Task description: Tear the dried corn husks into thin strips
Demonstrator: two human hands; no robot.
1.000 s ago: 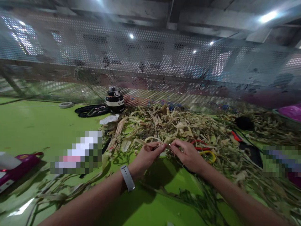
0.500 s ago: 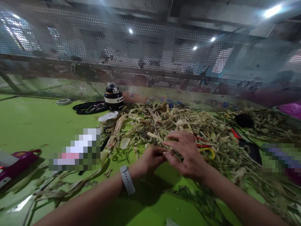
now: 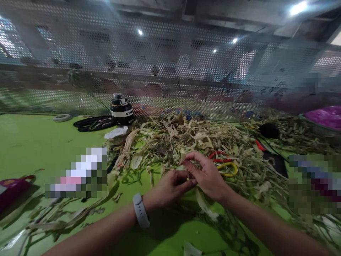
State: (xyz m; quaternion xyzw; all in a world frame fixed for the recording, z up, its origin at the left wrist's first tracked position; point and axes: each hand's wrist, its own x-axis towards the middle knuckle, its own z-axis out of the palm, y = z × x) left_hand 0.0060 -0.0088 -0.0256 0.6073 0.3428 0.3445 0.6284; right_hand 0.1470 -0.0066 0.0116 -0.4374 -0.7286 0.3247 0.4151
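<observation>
My left hand, with a pale watch strap on its wrist, is closed, thumb and fingers pinched together. Close above it, my right hand is also pinched, at a thin plant strip whose pale end shows by the fingertips. The fingers of both hands nearly meet and partly hide what lies between them. Under my right hand hangs or lies a long pale green leaf; I cannot tell whether it joins the held strip. Behind the hands spreads a heap of dried leaves and stalks.
Scissors with yellow and red handles lie right of my hands. A black bottle stands at the back, before a perforated screen. Further off are a white tape roll, a purple device and a purple bag.
My right hand has gone from spread fingers to a pinch. My left hand has turned, its fingers now pointing right. A pale leaf now shows beneath my right hand. The view has shifted slightly.
</observation>
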